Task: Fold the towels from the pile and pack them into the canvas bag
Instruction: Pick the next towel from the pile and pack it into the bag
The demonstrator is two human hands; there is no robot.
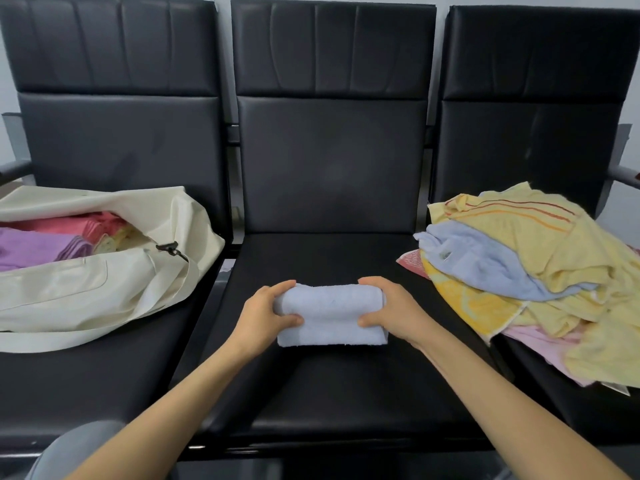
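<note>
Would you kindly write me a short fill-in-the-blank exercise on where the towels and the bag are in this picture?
The left hand and right hand grip the folded towel on the ____ seat.
The canvas bag lies to the person's ____.
In the bag, a pink towel lies beside a ____ one.
The towel topping the pile is ____.
Missing words: middle, left, purple, yellow.

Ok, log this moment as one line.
left hand, right hand: grip folded blue towel, middle seat | canvas bag: part filled | pile: unfolded
</note>
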